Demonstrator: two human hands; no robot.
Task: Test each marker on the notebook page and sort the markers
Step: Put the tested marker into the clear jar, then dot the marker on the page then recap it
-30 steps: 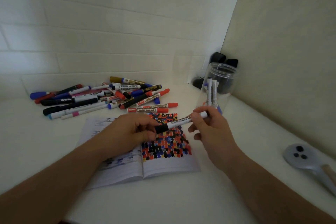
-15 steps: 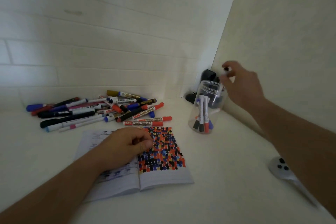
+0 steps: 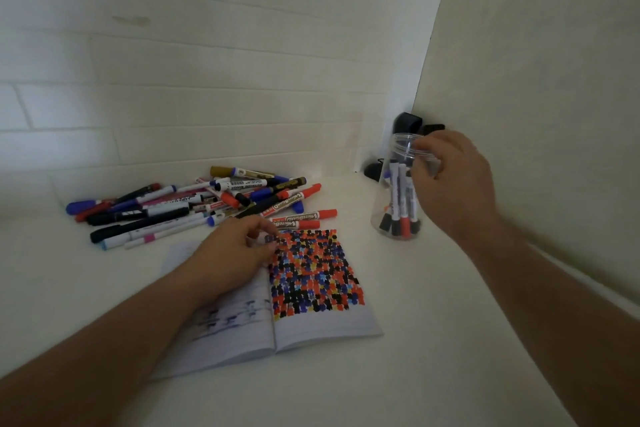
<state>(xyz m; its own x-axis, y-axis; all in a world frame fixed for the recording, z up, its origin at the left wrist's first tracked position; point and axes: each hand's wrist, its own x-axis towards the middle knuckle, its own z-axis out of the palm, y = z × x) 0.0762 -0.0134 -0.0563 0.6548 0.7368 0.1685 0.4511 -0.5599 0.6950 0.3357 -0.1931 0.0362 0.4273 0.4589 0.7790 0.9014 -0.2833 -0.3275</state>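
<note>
In a white-brick corner | white tabletop | left hand loosely curled, empty | right hand fingers relaxed, empty

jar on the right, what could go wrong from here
The clear jar is tall and narrow, and the right hand is beside its rim; a knock might tip it and spill the sorted markers. The left hand rests on the notebook, so it could smear fresh ink.

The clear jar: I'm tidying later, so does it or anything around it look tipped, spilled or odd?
Nothing stands out. The clear jar stands upright with its markers cap-down inside, the right hand at its rim. The loose markers lie in a heap behind the open notebook, none uncapped that I can see.
</note>
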